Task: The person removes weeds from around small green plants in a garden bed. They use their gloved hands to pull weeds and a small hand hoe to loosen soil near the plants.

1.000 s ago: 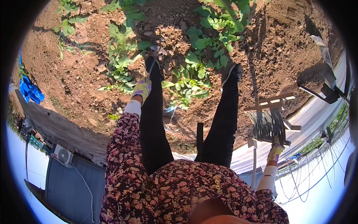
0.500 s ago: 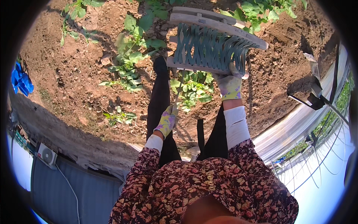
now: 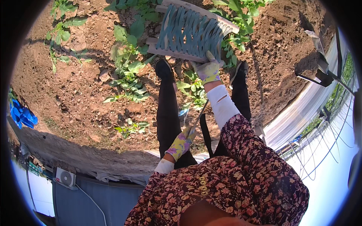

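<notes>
Stool point(image 3: 190, 34): teal woven straps, pale frame. Gloves: right hand point(image 3: 208, 71) white and lilac; left hand point(image 3: 180, 144) yellow-purple floral. Blouse point(image 3: 241, 180): dark maroon, small flowers. Trousers point(image 3: 167, 113) black. Soil point(image 3: 75, 94) reddish-brown. Tarp point(image 3: 23, 116), possibly plastic, blue.

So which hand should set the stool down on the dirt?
Probably the right hand: it already grips the stool by its frame, held out in front. The left hand is lower and busy holding a thin tool.
</notes>
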`<control>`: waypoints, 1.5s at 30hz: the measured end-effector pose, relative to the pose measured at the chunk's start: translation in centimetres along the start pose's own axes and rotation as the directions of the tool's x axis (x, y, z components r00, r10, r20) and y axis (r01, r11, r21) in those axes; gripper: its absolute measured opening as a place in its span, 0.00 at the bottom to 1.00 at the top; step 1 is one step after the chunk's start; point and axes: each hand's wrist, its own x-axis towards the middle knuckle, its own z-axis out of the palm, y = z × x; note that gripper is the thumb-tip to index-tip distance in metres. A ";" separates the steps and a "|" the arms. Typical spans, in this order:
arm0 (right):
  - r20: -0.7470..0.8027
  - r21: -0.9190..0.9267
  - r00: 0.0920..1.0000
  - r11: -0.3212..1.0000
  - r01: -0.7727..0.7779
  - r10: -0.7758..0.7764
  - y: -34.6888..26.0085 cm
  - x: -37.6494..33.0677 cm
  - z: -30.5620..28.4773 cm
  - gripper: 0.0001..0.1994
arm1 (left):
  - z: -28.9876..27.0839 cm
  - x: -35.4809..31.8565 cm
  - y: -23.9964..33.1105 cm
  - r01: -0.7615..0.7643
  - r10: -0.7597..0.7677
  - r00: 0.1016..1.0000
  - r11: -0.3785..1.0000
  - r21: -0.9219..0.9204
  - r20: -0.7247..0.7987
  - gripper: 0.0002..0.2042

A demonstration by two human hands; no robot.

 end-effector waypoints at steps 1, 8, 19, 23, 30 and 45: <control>0.024 -0.017 1.000 1.000 0.012 -0.011 -0.7 0.2 -0.3 0.20 | 0.2 0.0 -0.3 -0.027 0.027 0.999 1.000 0.014 -0.017 0.17; 0.148 -0.029 0.986 0.997 0.075 -0.069 -3.4 8.2 -0.3 0.25 | -0.7 3.7 0.0 0.125 -0.122 0.992 0.985 -0.117 0.036 0.17; -0.050 0.040 0.997 0.998 0.058 -0.056 -1.7 11.4 -4.4 0.18 | -0.1 4.5 1.2 0.137 -0.129 0.989 0.984 -0.118 0.072 0.19; -0.145 0.090 0.989 0.995 0.049 -0.036 -1.2 8.6 -5.6 0.18 | -0.3 4.1 1.8 0.157 -0.153 0.987 0.985 -0.077 0.051 0.19; -0.244 0.046 0.969 0.998 0.050 -0.037 -2.8 6.6 -3.6 0.15 | -0.5 3.3 0.8 0.117 -0.113 0.992 0.991 -0.063 0.056 0.19; -0.210 0.119 0.977 0.993 -0.021 0.046 0.2 9.0 -3.6 0.13 | 0.8 4.0 2.3 0.291 -0.293 0.955 0.906 -0.307 0.040 0.17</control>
